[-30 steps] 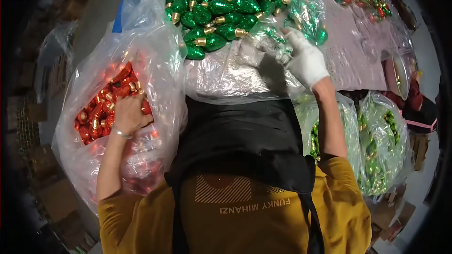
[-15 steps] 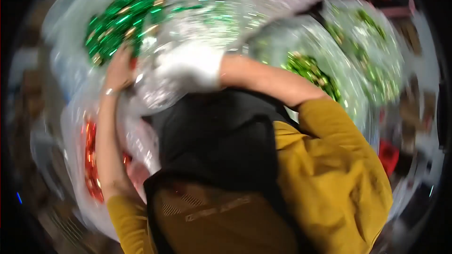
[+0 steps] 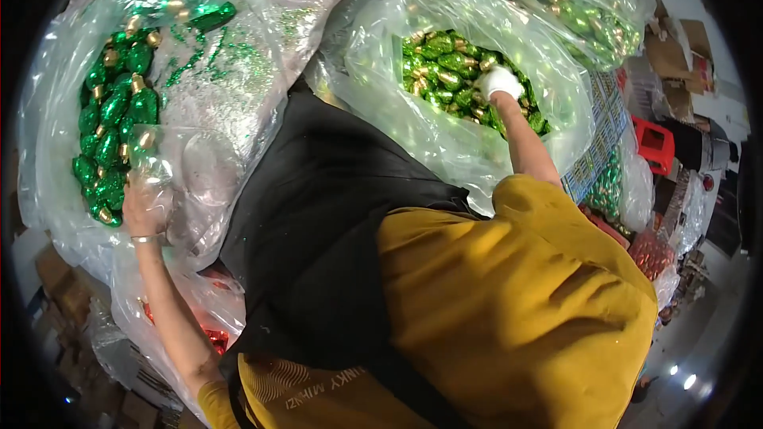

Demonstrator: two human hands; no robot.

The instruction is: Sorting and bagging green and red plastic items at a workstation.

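Moved since the earliest frame: right hand (image 3: 501, 82), white-gloved, from the dark green bulbs to the light green bulbs (image 3: 437, 46) at right; left hand (image 3: 145, 205), bare, from the red bulbs (image 3: 216, 340) at near left to the dark green bulbs (image 3: 118, 111) at far left; viewpoint also turned. Head view, sole view: light green bulbs, glittered, gold-capped, heaped in the mouth of a translucent bag (image 3: 367, 71); gloved fingers down among them, tips hidden, spread and hold cannot be told. Dark green bulbs, same pattern, in a plastic-lined heap; bare fingers partly bent at its near edge, beside a clear plastic shell (image 3: 211, 160) that overlaps them; whether gripped, cannot be told. Handling, as judged: bulbs light, stiff-walled, smooth and apt to roll, possibly brittle; best taken round the widest part or by the gold cap, without squeezing; shell thin, flexible, slippery, best pinched at its edge. Writing: pale lettering beside a striped print on the mustard shirt (image 3: 540, 270), not transcribed; no brand or label readable on bulbs, bag or shell.
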